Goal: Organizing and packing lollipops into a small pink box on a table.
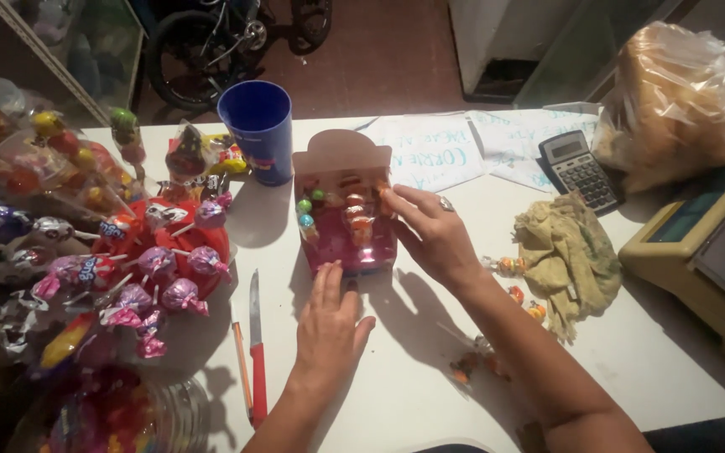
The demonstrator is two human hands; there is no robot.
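Head view, looking down on a white table [430, 394]. At its middle we see a small pink display box [347, 220] with an open top and a raised back flap, its front wall facing us. Wrapped lollipops [354, 214] stand inside it in rows.

Our left hand [329, 323] lies flat on the table just in front of the box. Its fingers are held close together and extended, the fingertips touching the lower front edge of the box. It grips nothing.

Our right hand [434, 231] comes in from the right and rests against the right side of the box. Its fingertips [389, 200] close on the orange head of one lollipop at the top right corner; the pinch looks light, and we cannot tell how firm it is. A ring shows on one finger. This hand is the nearer one to the sweets, which lie to its left.

To the left stand a red holder of purple lollipops [161, 268], a blue cup [258, 126] and a red-handled knife [257, 352]. To the right lie a crumpled cloth [568, 256], a calculator [576, 168] and a scale [706, 252].
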